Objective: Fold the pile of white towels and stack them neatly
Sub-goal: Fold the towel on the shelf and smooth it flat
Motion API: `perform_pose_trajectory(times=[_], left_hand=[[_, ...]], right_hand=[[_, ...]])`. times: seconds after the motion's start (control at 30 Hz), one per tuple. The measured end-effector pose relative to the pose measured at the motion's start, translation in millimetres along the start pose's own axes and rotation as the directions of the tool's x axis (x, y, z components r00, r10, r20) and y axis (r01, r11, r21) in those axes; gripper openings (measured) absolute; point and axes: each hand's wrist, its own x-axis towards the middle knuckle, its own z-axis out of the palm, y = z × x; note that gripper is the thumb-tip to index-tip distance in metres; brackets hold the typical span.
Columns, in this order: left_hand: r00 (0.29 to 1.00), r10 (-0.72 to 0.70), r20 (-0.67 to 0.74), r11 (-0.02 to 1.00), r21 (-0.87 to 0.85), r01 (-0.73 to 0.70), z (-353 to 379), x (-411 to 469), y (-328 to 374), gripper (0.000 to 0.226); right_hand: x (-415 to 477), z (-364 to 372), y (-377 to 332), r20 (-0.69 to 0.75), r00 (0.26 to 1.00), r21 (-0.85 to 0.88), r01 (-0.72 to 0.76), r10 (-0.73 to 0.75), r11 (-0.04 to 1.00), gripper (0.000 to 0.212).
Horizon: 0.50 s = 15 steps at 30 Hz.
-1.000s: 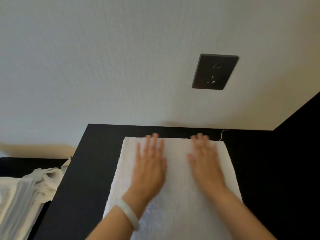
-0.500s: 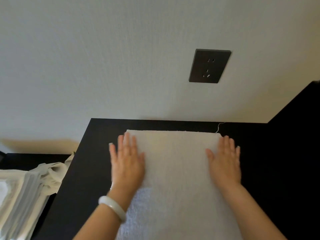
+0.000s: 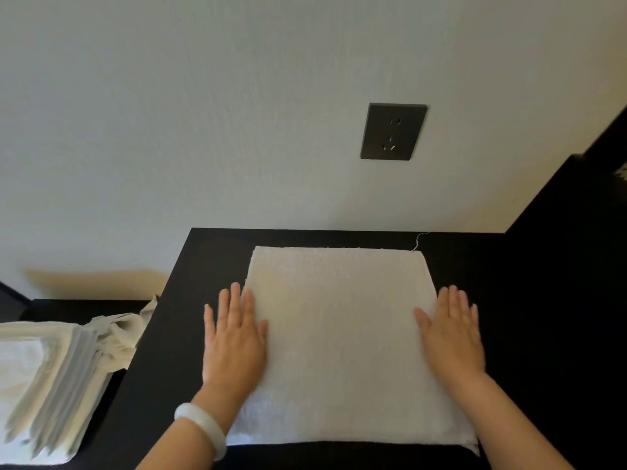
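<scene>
Left hand (image 3: pixel 234 337) and right hand (image 3: pixel 451 334), flat with fingers straight, have slid from the towel (image 3: pixel 339 334) centre to its side edges. Towel lies smoothed, near the table (image 3: pixel 210 259) back edge. Probably ready for the next fold.

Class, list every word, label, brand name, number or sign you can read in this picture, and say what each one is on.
None can be read.
Wall socket: dark plate showing only pin holes, no visible lettering.
Towel on the black table: plain white, no tag or print showing.
Stack of folded towels: no label visible.
Bracelet: plain white, no markings.
</scene>
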Motion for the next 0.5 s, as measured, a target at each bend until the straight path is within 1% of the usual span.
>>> perform_pose_trajectory(times=[0.03,0.07,0.1,0.13,0.2,0.27,0.33,0.47,0.5], left_hand=[[0.997,0.054,-0.058,0.999,0.004,-0.054,-1,-5,14,0.067],[0.986,0.131,-0.100,0.991,-0.016,-0.133,1,-10,31,0.062],[0.968,0.215,-0.131,0.974,-0.043,-0.223,4,-17,50,0.059],[0.953,0.279,-0.118,0.955,-0.074,-0.289,8,-26,65,0.057],[0.938,0.342,-0.050,0.932,-0.110,-0.346,15,-42,82,0.055],[0.931,0.364,-0.032,0.928,-0.077,-0.365,22,-50,76,0.055],[0.939,0.344,-0.012,0.937,-0.057,-0.344,21,-53,62,0.055],[0.972,0.236,0.002,0.970,-0.067,-0.235,16,-62,27,0.059],[0.975,0.220,-0.023,0.973,-0.062,-0.221,15,-65,18,0.059]], right_hand=[[-9,-3,-10,-0.039,0.999,0.022,0.039,-0.038,0.999,0.082],[-20,-3,-25,-0.068,0.991,0.068,0.118,-0.113,0.991,0.077],[-33,-2,-41,-0.066,0.978,0.125,0.205,-0.198,0.971,0.075],[-48,3,-57,-0.040,0.959,0.173,0.283,-0.280,0.944,0.077],[-73,18,-78,0.033,0.918,0.182,0.383,-0.395,0.906,0.080],[-83,28,-76,0.073,0.897,0.135,0.425,-0.437,0.895,0.081],[-81,30,-62,0.074,0.896,0.114,0.430,-0.439,0.896,0.081],[-80,22,-22,0.056,0.925,0.104,0.369,-0.376,0.923,0.071],[-81,19,-11,0.065,0.934,0.085,0.347,-0.352,0.934,0.067]])
